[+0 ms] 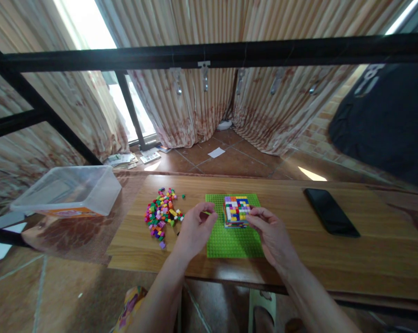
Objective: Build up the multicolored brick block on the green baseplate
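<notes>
A block built of many-coloured toy bricks point(236, 210) stands on a green studded baseplate point(235, 245). My right hand point(269, 233) is at the block's right side, thumb and index finger pinched at its top corner; whatever they grip is hidden. Over the baseplate's left edge is my left hand point(197, 229), apart from the block, with thumb and fingertips brought together. Anything between those fingers is too small to make out. Left of that hand lies a loose heap of small coloured bricks point(160, 210).
The wooden table point(292, 263) carries a black phone point(330, 212) on the right. A clear plastic bin point(70, 189) stands beyond the table's left end. A black metal bar point(223, 54) runs across above the far side, before striped curtains point(195, 111).
</notes>
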Demonstrator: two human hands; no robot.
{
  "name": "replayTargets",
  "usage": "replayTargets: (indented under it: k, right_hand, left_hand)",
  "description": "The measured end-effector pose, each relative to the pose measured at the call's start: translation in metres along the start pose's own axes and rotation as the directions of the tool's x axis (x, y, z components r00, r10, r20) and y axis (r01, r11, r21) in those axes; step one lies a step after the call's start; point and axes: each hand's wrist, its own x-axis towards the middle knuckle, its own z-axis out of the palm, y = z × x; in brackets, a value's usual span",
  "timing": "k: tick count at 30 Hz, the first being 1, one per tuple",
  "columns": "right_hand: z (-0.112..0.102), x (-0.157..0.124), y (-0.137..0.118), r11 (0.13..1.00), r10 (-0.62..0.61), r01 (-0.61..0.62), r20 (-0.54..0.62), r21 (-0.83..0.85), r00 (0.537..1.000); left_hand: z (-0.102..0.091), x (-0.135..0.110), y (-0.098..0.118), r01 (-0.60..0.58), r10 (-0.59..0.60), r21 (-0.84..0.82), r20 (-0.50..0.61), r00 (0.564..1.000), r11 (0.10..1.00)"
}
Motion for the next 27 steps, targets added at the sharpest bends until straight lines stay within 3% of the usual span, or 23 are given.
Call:
replayTargets:
  k: [6, 9, 12, 15, 18, 27]
  right_hand:
    - [-0.007, 0.003, -0.008, 1.0, -0.008, 0.009, -0.087, 0.015, 0.996]
    - [-0.008, 0.004, -0.007, 1.0, -0.002, 0.002, -0.092, -0.006, 0.996]
    - [-0.007, 0.004, -0.006, 1.0, 0.012, -0.012, -0.087, 0.001, 0.996]
    - [-0.005, 0.004, -0.006, 1.0, 0.02, -0.019, -0.077, 0.013, 0.997]
    - [-0.004, 0.004, -0.005, 1.0, 0.013, -0.012, -0.08, 0.006, 0.997]
    - [-0.007, 0.004, -0.003, 0.999, 0.04, -0.041, -0.085, -0.015, 0.996]
  left_hand:
    - [-0.043, 0.011, -0.008, 0.057, -0.062, -0.027, -0.243, 0.968, 0.998]
    - [-0.066, 0.01, -0.013, 0.121, -0.062, 0.2, -0.276, 0.959, 0.972]
    - [-0.078, 0.006, -0.019, 0.2, -0.085, 0.489, -0.248, 0.965, 0.849]
    - [-0.078, 0.0, -0.02, 0.17, -0.105, 0.691, -0.136, 0.985, 0.702]
    - [-0.073, -0.003, -0.017, 0.093, -0.109, 0.782, -0.032, 0.994, 0.616]
    - [-0.067, 0.001, -0.015, 0.123, -0.138, 0.851, -0.061, 0.989, 0.51]
